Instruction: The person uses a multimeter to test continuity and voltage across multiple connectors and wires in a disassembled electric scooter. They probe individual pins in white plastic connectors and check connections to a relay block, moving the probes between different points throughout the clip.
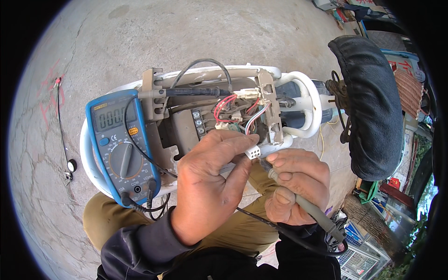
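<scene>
Between the thumb and fingers of my left hand point(207, 175) is a small white plastic wire connector point(253, 152), its several square holes facing toward me. Red, white and green wires run from it into the frame. My right hand point(298, 184) grips a dark grey test probe point(313, 212), its front end close to the connector's face. Whether the tip is inside a hole cannot be made out. A second black probe point(196, 92) lies across the frame, pointing at another white connector point(247, 93). The blue multimeter point(122, 147) rests at the left with its display lit and leads plugged in.
A white tubular vehicle frame point(308, 100) with brown metal brackets surrounds a screw terminal block point(198, 120). To the right stands a black padded seat point(373, 107). A cord with a round end point(71, 165) lies on the concrete floor point(116, 37) at left.
</scene>
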{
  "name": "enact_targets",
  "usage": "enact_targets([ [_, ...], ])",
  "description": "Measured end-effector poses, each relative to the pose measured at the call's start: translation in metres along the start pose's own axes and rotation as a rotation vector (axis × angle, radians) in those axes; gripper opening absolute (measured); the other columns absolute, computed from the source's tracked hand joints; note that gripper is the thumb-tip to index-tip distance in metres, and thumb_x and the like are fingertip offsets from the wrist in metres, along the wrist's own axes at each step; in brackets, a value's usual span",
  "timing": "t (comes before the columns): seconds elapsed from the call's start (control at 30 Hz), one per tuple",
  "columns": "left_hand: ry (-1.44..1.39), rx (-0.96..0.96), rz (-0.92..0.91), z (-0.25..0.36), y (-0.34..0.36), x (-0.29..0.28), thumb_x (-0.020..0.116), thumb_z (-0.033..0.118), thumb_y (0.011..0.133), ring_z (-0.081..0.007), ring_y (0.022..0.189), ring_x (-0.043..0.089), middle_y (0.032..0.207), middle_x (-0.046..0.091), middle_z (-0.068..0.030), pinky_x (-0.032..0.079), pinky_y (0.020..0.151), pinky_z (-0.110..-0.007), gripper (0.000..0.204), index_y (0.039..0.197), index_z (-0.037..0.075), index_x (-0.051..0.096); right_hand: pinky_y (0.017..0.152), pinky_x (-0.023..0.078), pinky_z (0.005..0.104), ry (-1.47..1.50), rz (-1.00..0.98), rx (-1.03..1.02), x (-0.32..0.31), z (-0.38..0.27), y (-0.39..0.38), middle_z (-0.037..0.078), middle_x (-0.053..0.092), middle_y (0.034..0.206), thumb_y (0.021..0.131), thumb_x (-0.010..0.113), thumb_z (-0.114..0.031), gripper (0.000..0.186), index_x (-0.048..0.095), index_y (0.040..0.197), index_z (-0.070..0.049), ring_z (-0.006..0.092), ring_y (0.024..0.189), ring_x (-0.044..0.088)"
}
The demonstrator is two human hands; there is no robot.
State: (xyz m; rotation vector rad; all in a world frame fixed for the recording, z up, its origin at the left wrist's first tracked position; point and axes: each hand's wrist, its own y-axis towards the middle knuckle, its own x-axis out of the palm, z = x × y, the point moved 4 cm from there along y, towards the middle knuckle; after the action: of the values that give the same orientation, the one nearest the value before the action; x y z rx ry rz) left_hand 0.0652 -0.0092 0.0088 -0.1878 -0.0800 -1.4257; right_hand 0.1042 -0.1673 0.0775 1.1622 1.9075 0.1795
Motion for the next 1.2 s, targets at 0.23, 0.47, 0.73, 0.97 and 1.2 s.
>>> enact_targets([
  [0.23,0.06,0.056,0.013,0.0018,0.0016,0.0005,0.072,-0.017,0.09,-0.0178,0.104,0.074,0.119,0.075,-0.0153,0.062,0.086,-0.03,0.039,0.126,-0.002,0.079,0.075,0.067,0.0462,-0.032,-0.029,0.005,-0.0001,0.0007,-0.0002,0.018,0.071,0.107,0.085,0.085,-0.001,0.035,0.066,0.115,-0.001,0.038,0.089,0.078],
  [0.47,0.036,0.053,0.057,0.0036,0.0027,0.0032,0.076,-0.015,0.089,-0.0273,0.099,0.076,0.113,0.075,-0.0178,0.06,0.085,-0.034,0.038,0.125,-0.002,0.079,0.075,0.064,0.0457,-0.109,-0.011,0.051,0.004,-0.0018,-0.0029,0.017,0.066,0.108,0.103,0.072,-0.013,0.019,0.06,0.109,0.0,0.0334,0.088,0.074],
  [0.73,0.03,0.076,0.072,0.0005,0.0024,0.0049,0.076,-0.014,0.089,-0.0296,0.099,0.075,0.113,0.072,-0.0168,0.06,0.084,-0.035,0.04,0.126,-0.001,0.079,0.072,0.063,0.0429,-0.161,0.017,0.054,0.0052,0.0021,-0.0072,0.018,0.063,0.104,0.108,0.069,-0.021,0.025,0.057,0.107,0.002,0.032,0.087,0.072],
  [0.97,0.034,0.082,0.075,-0.0001,0.0036,0.0056,0.076,-0.014,0.088,-0.0304,0.099,0.075,0.113,0.072,-0.0174,0.061,0.085,-0.036,0.041,0.126,-0.001,0.079,0.072,0.063,0.0427,-0.155,0.038,0.06,0.0064,0.0026,-0.006,0.019,0.063,0.103,0.109,0.068,-0.022,0.027,0.056,0.104,0.001,0.0319,0.086,0.072],
  [1.2,0.035,0.093,0.071,-0.0006,0.0046,0.0055,0.076,-0.013,0.088,-0.0305,0.1,0.075,0.114,0.072,-0.0173,0.061,0.085,-0.036,0.04,0.127,-0.001,0.079,0.072,0.063,0.0425,-0.154,0.06,0.044,0.0076,0.0041,-0.0046,0.018,0.062,0.103,0.109,0.068,-0.022,0.028,0.056,0.103,0.001,0.0317,0.086,0.072],
])
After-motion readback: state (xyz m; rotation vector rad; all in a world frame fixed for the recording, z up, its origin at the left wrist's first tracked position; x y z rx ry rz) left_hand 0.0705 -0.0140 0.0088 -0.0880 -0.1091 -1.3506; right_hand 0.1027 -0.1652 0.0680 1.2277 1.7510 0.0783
